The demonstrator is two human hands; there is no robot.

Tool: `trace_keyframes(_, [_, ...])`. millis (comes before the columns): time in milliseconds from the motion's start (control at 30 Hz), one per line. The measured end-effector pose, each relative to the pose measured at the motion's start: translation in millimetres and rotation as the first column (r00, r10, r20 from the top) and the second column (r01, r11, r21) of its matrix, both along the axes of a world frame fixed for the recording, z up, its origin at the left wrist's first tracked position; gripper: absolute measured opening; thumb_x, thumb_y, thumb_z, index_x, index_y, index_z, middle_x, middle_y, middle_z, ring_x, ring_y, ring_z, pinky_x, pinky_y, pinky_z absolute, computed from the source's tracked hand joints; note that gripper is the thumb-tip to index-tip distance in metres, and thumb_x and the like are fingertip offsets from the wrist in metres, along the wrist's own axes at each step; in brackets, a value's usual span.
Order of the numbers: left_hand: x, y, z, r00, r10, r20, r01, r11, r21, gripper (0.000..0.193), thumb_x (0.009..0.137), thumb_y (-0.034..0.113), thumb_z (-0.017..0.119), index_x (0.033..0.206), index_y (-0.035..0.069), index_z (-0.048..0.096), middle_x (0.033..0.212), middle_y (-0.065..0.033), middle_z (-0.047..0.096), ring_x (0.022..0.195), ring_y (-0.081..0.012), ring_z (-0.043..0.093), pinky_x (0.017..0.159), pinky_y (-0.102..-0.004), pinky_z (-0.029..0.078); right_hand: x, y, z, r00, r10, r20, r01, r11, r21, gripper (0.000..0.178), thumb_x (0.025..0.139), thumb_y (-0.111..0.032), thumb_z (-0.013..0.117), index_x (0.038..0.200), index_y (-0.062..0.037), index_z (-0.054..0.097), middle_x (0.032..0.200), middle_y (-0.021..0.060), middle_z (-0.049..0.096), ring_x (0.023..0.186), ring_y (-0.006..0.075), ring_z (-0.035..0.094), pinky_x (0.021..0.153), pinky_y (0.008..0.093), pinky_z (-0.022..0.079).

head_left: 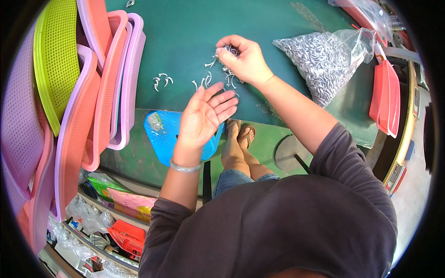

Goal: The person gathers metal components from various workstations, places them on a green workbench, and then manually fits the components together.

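Observation:
My left hand (204, 114) is held palm up at the table's near edge, fingers stretched out and nothing lying in it. Beyond it, my right hand (249, 61) bends over a small heap of curved silver metal pieces (229, 79), partly covering it. Its thumb and forefinger are pinched together by a small curved metal piece (211, 61). Several loose curved pieces (206, 79) lie between the two hands. To the left, a separate little cluster of such pieces (162, 80) rests on the green tabletop (185, 28).
A clear plastic bag (320, 60) full of similar pieces lies right of my right arm. Stacked purple, orange and green perforated baskets (74, 120) crowd the left side. A red basket (385, 95) hangs by the right edge. Below the near edge is a blue plastic stool (164, 134).

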State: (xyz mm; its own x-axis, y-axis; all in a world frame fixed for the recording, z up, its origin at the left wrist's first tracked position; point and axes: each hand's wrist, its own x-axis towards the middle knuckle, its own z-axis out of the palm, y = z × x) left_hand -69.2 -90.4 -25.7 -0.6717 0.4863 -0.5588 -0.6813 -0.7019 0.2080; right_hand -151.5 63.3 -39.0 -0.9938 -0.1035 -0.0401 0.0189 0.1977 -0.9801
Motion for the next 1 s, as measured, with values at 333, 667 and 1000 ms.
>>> trace_keyframes(333, [-49.3, 40.1, 37.4, 0.991, 0.13, -0.028, -0.132, 0.982, -0.135, 0.042, 0.088, 0.037, 0.032, 0.102, 0.003, 0.051, 0.105, -0.0135, 0.053, 0.102, -0.0331, 0.047, 0.097, -0.0506, 0.029, 21.6, -18.9, 28.5, 0.714, 0.408, -0.569, -0.145, 0.881, 0.45, 0.013, 0.065, -0.015, 0.063, 0.073, -0.007, 0.056, 0.084, 0.0058, 0.055, 0.083, 0.0257, 0.051, 0.072, 0.0353, 0.042])
trace_keyframes(667, [-37.2, 8.3, -12.0, 0.978, 0.167, 0.127, -0.204, 0.899, 0.387, 0.031, 0.086, 0.03, 0.043, 0.096, 0.005, 0.059, 0.095, -0.0148, 0.06, 0.091, -0.032, 0.057, 0.081, -0.0468, 0.045, 14.4, 8.0, 27.2, 0.863, 0.041, -0.504, 0.085, 0.971, 0.225, 0.021, 0.077, -0.013, 0.056, 0.097, -0.0045, 0.056, 0.1, 0.0133, 0.056, 0.093, 0.0331, 0.053, 0.079, 0.04, 0.043])
trace_keyframes(1000, [19.0, -38.0, -6.3, 0.984, 0.169, 0.054, -0.177, 0.926, 0.333, 0.036, 0.089, 0.033, 0.039, 0.094, 0.002, 0.058, 0.092, -0.0158, 0.059, 0.086, -0.0329, 0.059, 0.074, -0.0451, 0.049, 44.0, -10.1, 4.8, 0.837, 0.49, -0.243, -0.156, 0.64, 0.752, 0.075, 0.068, -0.043, 0.065, 0.129, -0.0115, 0.035, 0.133, 0.022, 0.026, 0.124, 0.0405, 0.023, 0.101, 0.049, 0.022])
